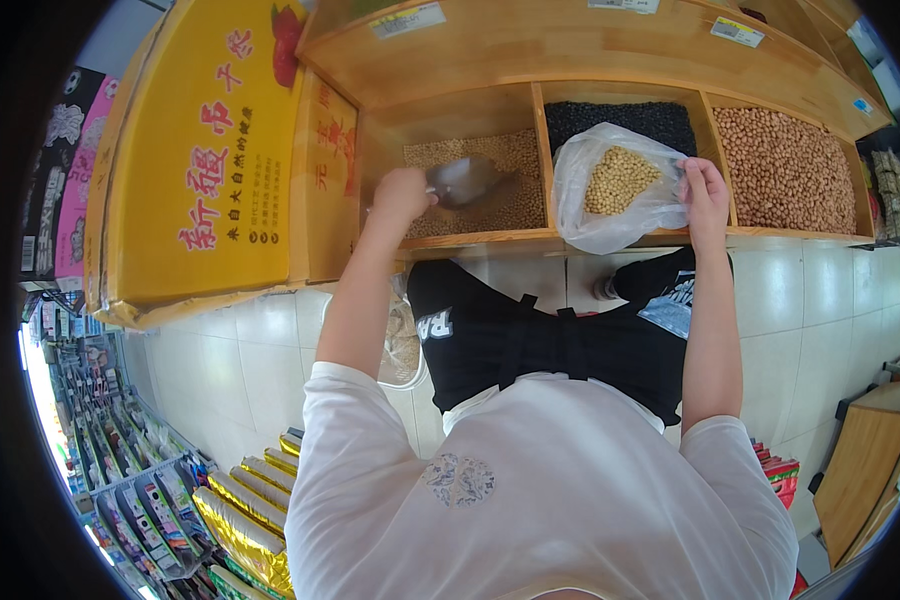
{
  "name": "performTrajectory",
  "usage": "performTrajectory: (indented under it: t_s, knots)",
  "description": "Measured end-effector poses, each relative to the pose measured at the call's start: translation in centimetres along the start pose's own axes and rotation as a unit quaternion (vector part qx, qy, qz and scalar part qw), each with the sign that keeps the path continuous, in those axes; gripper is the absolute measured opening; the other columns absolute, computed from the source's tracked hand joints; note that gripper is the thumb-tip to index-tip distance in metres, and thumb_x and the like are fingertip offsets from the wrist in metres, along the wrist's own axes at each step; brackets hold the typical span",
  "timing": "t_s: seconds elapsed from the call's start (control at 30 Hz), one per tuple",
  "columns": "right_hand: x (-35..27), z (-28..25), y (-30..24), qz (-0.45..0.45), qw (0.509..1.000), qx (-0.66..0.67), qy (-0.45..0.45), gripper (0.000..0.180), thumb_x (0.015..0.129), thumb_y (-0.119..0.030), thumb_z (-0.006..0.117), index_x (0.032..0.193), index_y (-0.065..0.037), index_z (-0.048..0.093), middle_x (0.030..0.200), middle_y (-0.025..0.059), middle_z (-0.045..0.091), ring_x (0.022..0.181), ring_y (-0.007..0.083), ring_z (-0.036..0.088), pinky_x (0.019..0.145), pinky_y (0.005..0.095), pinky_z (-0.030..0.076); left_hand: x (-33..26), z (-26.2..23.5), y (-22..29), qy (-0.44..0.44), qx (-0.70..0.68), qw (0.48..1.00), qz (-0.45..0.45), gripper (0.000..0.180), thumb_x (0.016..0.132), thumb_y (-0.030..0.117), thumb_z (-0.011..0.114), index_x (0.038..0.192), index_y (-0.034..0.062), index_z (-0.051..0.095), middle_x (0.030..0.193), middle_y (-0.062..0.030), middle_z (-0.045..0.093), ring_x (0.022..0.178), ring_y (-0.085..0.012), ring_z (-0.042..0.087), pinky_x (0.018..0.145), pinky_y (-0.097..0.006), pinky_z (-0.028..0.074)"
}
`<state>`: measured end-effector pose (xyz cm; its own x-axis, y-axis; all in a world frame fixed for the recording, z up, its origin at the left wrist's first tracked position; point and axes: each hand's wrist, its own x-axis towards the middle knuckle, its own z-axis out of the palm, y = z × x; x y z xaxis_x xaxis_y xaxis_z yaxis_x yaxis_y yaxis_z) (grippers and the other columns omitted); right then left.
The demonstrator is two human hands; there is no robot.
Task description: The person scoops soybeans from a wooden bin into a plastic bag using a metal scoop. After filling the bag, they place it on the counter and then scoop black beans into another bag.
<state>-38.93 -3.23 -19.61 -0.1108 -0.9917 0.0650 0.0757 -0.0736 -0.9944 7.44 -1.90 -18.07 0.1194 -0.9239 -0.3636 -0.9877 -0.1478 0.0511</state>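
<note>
My left hand (402,197) is closed around the handle of a scoop (466,180), whose grey bowl is over the left wooden compartment. Small tan grains or beans (515,152) cover that compartment's bottom; their exact kind is unclear. My right hand (706,192) pinches the right edge of a clear plastic bag (578,222). Inside the bag lies a heap of pale yellow beans (620,182). The bag spreads over the front of the middle compartment, partly covering the black beans (622,118) there.
Reddish-brown peanuts (792,175) fill the right compartment. A large yellow carton (205,150) stands left of the wooden bin (470,240). A white-rimmed container (410,365) sits on the floor by my legs. Gold packages (245,505) and a wooden stand (870,470) are lower down.
</note>
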Motion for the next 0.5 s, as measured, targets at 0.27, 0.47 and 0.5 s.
performTrajectory:
  t_s: [0.27,0.47,0.5]
  knots:
    - [0.1,-0.1,0.2,0.001,1.000,0.010,0.000,0.018,0.106,-0.019,0.060,0.102,-0.004,0.070,0.071,-0.0066,0.054,0.063,0.0015,0.045,0.056,0.0186,0.034,4.8,5.1,-0.2,0.002,-0.130,0.992,0.002,0.038,0.079,0.026,0.088,0.104,0.0017,0.071,0.096,-0.0162,0.074,0.084,-0.0299,0.072,0.078,-0.042,0.057]
    - [0.1,-0.1,0.3,-0.007,1.000,0.007,0.003,0.018,0.105,-0.019,0.061,0.102,-0.004,0.070,0.071,-0.0058,0.055,0.063,0.0019,0.046,0.057,0.0184,0.035,4.7,4.8,-2.0,-0.089,-0.255,0.963,0.015,0.040,0.074,0.022,0.092,0.100,0.0012,0.071,0.090,-0.0092,0.072,0.078,-0.0187,0.067,0.068,-0.035,0.054]
    - [0.1,-0.1,0.4,-0.010,1.000,0.014,0.000,0.018,0.105,-0.019,0.061,0.102,-0.004,0.070,0.071,-0.0057,0.055,0.063,0.0019,0.046,0.057,0.0184,0.035,4.4,4.7,-2.0,-0.096,-0.293,0.951,0.012,0.040,0.073,0.021,0.092,0.102,0.0019,0.072,0.092,-0.0079,0.073,0.078,-0.0179,0.067,0.069,-0.035,0.054]
